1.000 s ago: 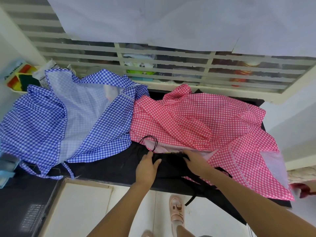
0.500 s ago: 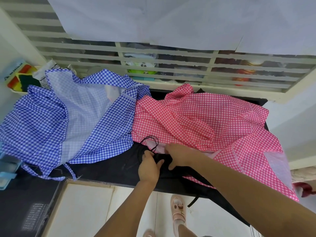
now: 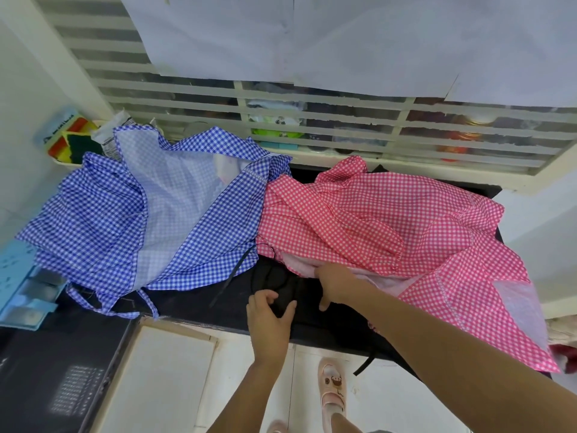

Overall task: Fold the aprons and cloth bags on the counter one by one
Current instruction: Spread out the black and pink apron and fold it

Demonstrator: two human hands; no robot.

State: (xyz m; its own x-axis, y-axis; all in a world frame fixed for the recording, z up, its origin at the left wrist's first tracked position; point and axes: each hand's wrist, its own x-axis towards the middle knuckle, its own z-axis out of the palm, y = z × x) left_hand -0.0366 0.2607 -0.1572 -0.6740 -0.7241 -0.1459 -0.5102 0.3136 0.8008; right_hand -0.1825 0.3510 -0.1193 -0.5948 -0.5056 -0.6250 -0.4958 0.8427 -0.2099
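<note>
The black cloth (image 3: 307, 296) lies on the desk (image 3: 187, 303), partly under the pink apron (image 3: 374, 220). The left hand (image 3: 268, 320) curls round its edge; the right hand (image 3: 335, 282) touches the apron's hem, grip unclear. Pulling now may drag the pink apron off the desk.

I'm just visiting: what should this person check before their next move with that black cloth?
1. Left hand grips the black cloth: ok.
2. Right hand at the pink apron edge: ok.
3. The black cloth free of the pink apron: not ok, apron covers part.
4. Whether it is a bag or apron: cannot tell.
5. Blue apron lies apart from both hands: ok.
</note>
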